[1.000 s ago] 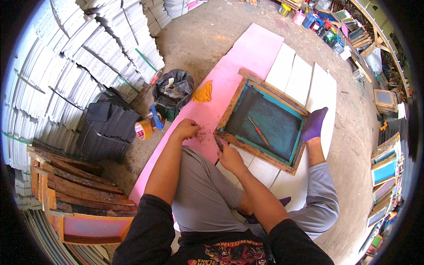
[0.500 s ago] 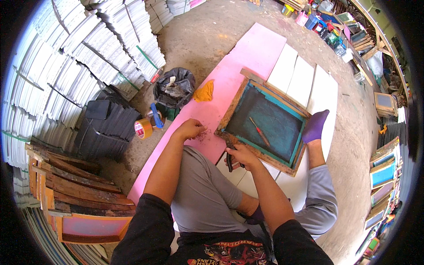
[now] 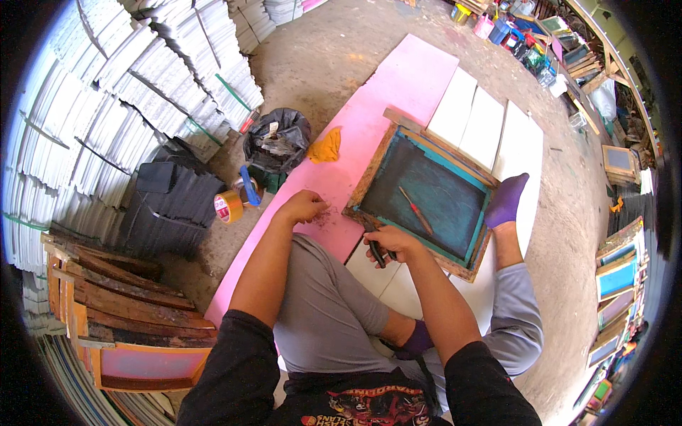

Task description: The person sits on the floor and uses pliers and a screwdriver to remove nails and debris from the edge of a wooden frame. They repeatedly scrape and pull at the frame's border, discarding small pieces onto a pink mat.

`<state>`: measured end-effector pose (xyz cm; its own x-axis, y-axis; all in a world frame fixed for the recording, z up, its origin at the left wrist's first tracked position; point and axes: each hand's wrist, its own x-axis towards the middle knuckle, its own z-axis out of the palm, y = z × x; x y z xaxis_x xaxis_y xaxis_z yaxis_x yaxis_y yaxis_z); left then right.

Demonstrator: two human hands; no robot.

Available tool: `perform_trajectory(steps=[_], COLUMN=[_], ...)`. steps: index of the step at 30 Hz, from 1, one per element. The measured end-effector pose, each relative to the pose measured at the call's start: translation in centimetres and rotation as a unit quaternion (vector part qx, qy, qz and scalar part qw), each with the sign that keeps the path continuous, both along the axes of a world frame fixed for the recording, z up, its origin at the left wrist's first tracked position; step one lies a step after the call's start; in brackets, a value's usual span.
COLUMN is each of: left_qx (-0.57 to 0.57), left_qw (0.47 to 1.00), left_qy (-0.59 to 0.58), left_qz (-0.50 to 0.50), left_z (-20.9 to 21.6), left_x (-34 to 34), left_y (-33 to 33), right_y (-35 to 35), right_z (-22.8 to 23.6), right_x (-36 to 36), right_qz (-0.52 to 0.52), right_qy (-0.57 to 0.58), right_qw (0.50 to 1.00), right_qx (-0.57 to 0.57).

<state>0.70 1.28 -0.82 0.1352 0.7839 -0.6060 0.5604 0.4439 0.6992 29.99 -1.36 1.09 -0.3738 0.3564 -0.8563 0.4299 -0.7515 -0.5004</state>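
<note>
My right hand [image 3: 398, 243] is closed around a pair of pliers with black handles [image 3: 376, 253], by the near corner of a wooden screen-printing frame [image 3: 369, 186]. The two handles stick out below the fingers; the jaws are hard to make out. My left hand [image 3: 305, 206] hovers over the pink sheet [image 3: 408, 78], thumb and fingers pinched together. Whether anything tiny is between them cannot be seen. Small dark bits [image 3: 328, 219] lie beside its fingertips. On the frame's dark teal mesh [image 3: 455, 206] rests a thin red-handled tool [image 3: 418, 213].
A black plastic bag [image 3: 277, 142], an orange cloth [image 3: 325, 145] and tape rolls [image 3: 229, 206] are beyond my left hand. White panels [image 3: 513, 142] lie under the frame, with my purple-socked foot [image 3: 507, 201] against its right corner. Paper stacks [image 3: 99, 92] and wooden frames [image 3: 128, 291] stand at left.
My right hand has turned slightly and shifted a little away from the frame's corner, so the black handles show more. My left hand stays pinched in nearly the same place.
</note>
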Motion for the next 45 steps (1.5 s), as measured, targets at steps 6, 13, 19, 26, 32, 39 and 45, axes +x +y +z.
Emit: perform_trajectory(steps=[6, 13, 19, 26, 32, 39, 45], left_qx=[0.001, 0.018, 0.027, 0.017, 0.020, 0.009, 0.005], left_qw=[1.000, 0.999, 0.999, 0.998, 0.998, 1.000, 1.000], left_qy=[-0.011, -0.032, -0.039, -0.064, -0.057, 0.002, -0.011], left_qz=[0.002, 0.001, -0.006, 0.011, 0.009, -0.017, -0.016], left_z=[0.4, 0.9, 1.2, 2.3, 1.9, 1.5, 1.1], left_x=[0.1, 0.6, 1.2, 1.4, 1.6, 1.3, 1.0], left_y=[0.2, 0.1, 0.4, -0.3, -0.6, -0.7, -0.5], right_y=[-3.1, -4.8, -5.6, -6.2, -6.7, -7.9, -8.8], right_z=[0.3, -1.6, -6.8, -3.1, -3.0, -3.2, -4.9], right_x=[-2.4, -4.5, -5.0, -6.8, -7.4, -6.9, -4.6], right_qz=[-0.066, -0.090, -0.042, -0.032, -0.054, -0.075, -0.043], right_qy=[-0.047, -0.109, -0.212, -0.297, -0.320, -0.304, -0.237], right_qw=[0.983, 0.963, 0.916, 0.888, 0.877, 0.862, 0.873], right_qx=[0.163, 0.231, 0.338, 0.351, 0.353, 0.398, 0.423])
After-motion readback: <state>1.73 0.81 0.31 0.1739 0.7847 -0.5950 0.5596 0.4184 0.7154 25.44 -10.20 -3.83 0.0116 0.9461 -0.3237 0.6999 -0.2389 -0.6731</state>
